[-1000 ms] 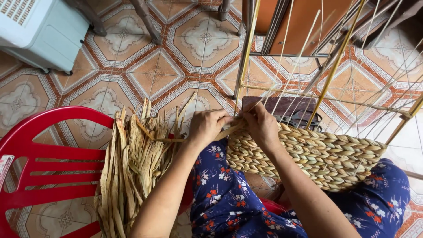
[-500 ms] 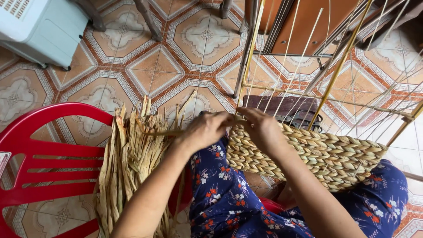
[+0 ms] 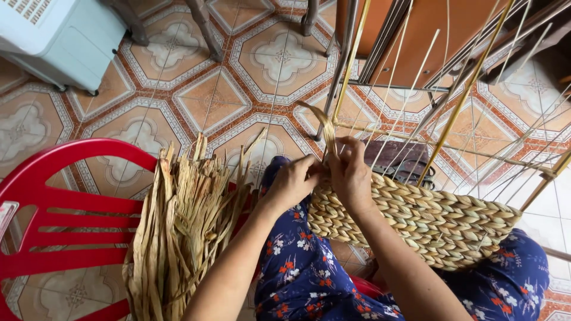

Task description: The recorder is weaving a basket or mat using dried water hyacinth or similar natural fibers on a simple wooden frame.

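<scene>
Both hands meet at the left upper rim of the woven basket [image 3: 428,220], which rests across the person's lap in floral cloth; left hand [image 3: 291,184] has its fingers closed on the weave edge, right hand [image 3: 351,175] has its fingers pinched on a dried fibre strand [image 3: 318,119] that curls upward from the rim. Thin upright stakes [image 3: 458,113] rise from the basket; a bundle of dried strands [image 3: 178,226] lies over the red plastic chair [image 3: 65,208] just beside the left forearm; patterned tile floor [image 3: 190,101] below.

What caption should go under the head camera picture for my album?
Two hands, left hand and right hand, work a dried strip into a woven basket beside a bundle of dried leaves.
</scene>
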